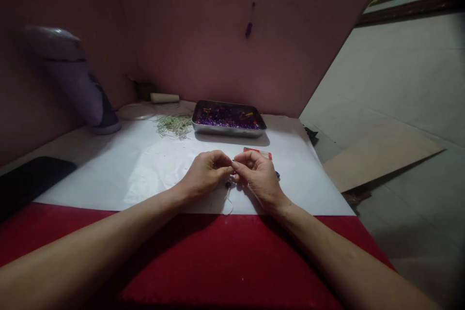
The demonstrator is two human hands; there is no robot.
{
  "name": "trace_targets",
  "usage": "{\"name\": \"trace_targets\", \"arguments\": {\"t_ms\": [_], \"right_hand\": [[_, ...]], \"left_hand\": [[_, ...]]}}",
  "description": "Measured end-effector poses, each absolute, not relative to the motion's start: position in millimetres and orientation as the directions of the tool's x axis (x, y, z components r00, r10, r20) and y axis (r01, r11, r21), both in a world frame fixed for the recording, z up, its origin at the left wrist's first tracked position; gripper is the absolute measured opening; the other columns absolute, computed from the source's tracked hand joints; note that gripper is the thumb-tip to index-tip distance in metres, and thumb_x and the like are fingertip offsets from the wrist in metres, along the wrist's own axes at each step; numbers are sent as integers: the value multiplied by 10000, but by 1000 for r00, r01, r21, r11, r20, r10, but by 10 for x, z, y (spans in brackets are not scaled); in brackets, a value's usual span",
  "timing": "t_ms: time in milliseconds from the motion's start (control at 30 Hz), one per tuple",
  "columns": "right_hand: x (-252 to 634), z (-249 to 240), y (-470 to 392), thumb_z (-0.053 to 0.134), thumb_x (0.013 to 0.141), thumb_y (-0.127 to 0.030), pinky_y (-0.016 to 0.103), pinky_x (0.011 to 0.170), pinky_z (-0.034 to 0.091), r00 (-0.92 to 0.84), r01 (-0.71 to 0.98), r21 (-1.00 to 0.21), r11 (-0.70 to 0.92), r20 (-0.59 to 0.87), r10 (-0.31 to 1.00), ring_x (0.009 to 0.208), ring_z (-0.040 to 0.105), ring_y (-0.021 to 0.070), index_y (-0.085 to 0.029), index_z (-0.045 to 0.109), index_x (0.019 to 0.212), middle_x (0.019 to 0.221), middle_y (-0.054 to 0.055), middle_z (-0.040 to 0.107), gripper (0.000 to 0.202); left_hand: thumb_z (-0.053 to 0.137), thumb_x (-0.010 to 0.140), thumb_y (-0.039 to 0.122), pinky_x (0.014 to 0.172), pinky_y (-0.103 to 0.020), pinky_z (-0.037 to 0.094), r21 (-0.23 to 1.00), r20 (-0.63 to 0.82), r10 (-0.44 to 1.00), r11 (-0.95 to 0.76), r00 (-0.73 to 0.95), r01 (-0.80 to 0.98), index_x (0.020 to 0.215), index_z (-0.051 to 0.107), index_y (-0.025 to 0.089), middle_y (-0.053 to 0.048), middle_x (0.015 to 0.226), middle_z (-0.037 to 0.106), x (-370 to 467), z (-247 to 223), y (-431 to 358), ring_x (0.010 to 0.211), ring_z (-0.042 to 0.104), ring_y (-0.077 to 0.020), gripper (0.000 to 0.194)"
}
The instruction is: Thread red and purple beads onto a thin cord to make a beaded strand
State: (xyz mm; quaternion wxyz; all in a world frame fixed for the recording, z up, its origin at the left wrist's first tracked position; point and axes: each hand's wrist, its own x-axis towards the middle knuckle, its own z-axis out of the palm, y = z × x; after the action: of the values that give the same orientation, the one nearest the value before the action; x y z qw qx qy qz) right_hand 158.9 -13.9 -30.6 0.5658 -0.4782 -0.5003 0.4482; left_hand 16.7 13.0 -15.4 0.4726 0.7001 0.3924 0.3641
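Observation:
My left hand (208, 172) and my right hand (260, 180) meet over the front of the white paper, fingertips almost touching. Both are closed in a pinch. A tiny dark piece (233, 160) shows at the right fingertips, too small to name. Just below the fingers is a dark bead (228, 185) on a thin white string (228, 203), whose loose end trails toward the paper's front edge. The string's upper part is hidden by the fingers. Behind my right hand, partly covered, lies a red and clear packet (267, 155), with a small blue item (277, 175) beside it.
A metal tray (228, 131) of purple beads stands at the back, near tangled green threads (175, 126) and a pale roll (164, 98). At left are a purple bottle (82, 87) and a dark flat object (36, 179). A beaded strand (249, 30) hangs at the pink wall.

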Motion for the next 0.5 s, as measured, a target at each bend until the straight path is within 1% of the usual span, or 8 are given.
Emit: {"name": "trace_targets", "arguments": {"t_ms": [67, 200, 300, 433, 500], "right_hand": [[1594, -304, -141, 661, 717, -256, 214, 361, 363, 108, -13, -991, 130, 128, 986, 372, 480, 87, -175, 527, 792, 477, -44, 551, 174], [1611, -283, -146, 655, 724, -252, 208, 351, 316, 111, -32, -995, 94, 90, 990, 345, 454, 74, -162, 526, 817, 489, -23, 587, 183], [1613, -258, -147, 637, 735, -252, 204, 348, 295, 101, -62, -995, 83, 77, 992, 340, 448, 63, -149, 531, 841, 528, -6, 612, 182], [1602, -255, -142, 641, 728, -246, 195, 343, 287, 97, -99, -992, 80, 71, 993, 401, 512, 75, -134, 533, 871, 641, 33, 647, 212], [1602, -272, -136, 635, 728, -252, 198, 345, 288, 89, -100, -992, 82, 73, 993, 405, 509, 79, -128, 542, 893, 646, 33, 642, 227]], "left_hand": [[611, 733, 228, 575, -256, 450, 910, 172, 900, -301, 401, 285, 729, 636, 138, -34, 665, 664, 165, -171, 138, 590, 580, -131, 94], [601, 753, 225, 615, -271, 427, 720, 340, 872, -483, 353, 498, 688, 663, 171, -34, 672, 649, 150, -192, 141, 656, 561, -149, 105], [583, 754, 185, 652, -291, 415, 616, 426, 836, -549, 347, 566, 667, 649, 183, -35, 670, 630, 155, -202, 132, 705, 542, -168, 109], [552, 744, 156, 683, -316, 404, 540, 474, 808, -581, 351, 609, 642, 614, 185, -37, 677, 617, 182, -207, 121, 747, 524, -190, 123], [538, 750, 171, 683, -312, 401, 558, 457, 822, -562, 340, 611, 640, 601, 188, -31, 680, 614, 189, -208, 124, 756, 523, -191, 128]]}}
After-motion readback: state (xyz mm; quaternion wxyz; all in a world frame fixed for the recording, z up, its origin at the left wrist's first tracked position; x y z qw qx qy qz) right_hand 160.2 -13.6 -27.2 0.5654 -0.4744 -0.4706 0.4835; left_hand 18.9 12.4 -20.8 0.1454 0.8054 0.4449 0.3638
